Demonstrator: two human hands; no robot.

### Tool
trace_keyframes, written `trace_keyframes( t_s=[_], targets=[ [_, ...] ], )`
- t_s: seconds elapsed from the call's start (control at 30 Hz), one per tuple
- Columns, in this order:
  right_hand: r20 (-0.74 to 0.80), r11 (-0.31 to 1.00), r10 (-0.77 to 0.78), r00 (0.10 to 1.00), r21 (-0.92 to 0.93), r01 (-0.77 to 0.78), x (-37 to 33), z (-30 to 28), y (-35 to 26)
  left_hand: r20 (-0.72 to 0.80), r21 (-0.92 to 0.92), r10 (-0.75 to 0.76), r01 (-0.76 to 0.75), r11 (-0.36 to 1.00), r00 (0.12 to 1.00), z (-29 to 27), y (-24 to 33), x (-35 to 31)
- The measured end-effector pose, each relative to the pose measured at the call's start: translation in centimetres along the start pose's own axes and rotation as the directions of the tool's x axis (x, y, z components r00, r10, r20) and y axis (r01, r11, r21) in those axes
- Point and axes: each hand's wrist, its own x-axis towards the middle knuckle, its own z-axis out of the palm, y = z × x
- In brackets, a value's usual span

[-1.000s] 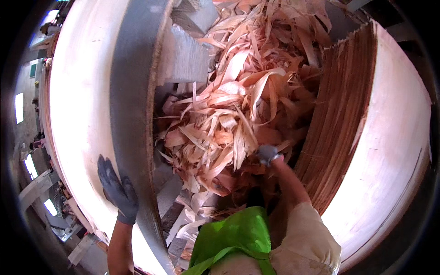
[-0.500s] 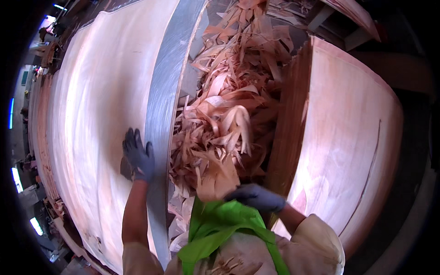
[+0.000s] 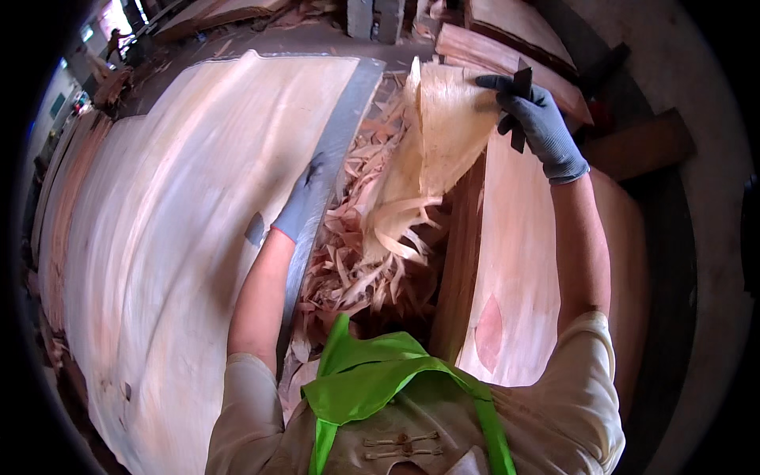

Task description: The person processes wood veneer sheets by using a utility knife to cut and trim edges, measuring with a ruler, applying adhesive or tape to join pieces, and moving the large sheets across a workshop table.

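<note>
My left hand, in a grey glove, lies along the grey metal straightedge with its fingers stretched forward, slightly blurred. Under the straightedge is a broad stack of pale wood veneer sheets. My right hand, also gloved, is raised at the far right, closed around a dark flat blade. Its fingers also grip the top of a wide yellowish veneer strip, which hangs down at a slant over the gap. Curled veneer scraps fill that gap between the two stacks.
A second veneer stack stands to the right, its layered side facing the scraps. Beyond it lie more wood sheets and a brown board. A grey post stands at the far end. A small grey patch is beside my left wrist.
My right hand has gone from near the apron up and forward, and now shows a blade and lifted veneer strip. My left hand has shifted from the veneer onto the straightedge. The view has tilted forward.
</note>
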Motion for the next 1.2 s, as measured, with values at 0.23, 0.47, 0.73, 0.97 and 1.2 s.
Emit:
trace_keyframes(
  t_s=[0.23,0.47,0.73,0.97,1.2],
  targets=[
    [0.017,0.953,-0.302,0.953,-0.025,0.302,-0.6,-1.0,-14.0,0.045,0.023,0.104,-0.105,0.994,0.994,3.0,11.6,-8.1],
    [-0.196,0.83,-0.396,0.897,0.342,0.441,-1.6,-1.4,-24.3,-0.051,0.355,0.221,-0.189,0.915,0.974,3.3,7.0,-11.5],
    [-0.008,0.965,-0.26,0.965,0.02,0.26,-1.9,-1.6,-25.3,-0.351,-0.196,0.594,-0.677,0.709,0.724,9.5,27.7,-12.0],
    [0.078,0.814,-0.38,0.922,0.502,0.294,-0.7,2.9,-16.8,-0.043,-0.377,0.278,-0.273,0.885,0.96,9.3,31.4,-8.6],
    [0.159,0.914,-0.289,0.944,0.34,0.223,0.3,0.7,-3.7,-0.335,0.184,0.336,-0.289,0.94,0.88,1.9,33.8,-10.1]
  ],
)
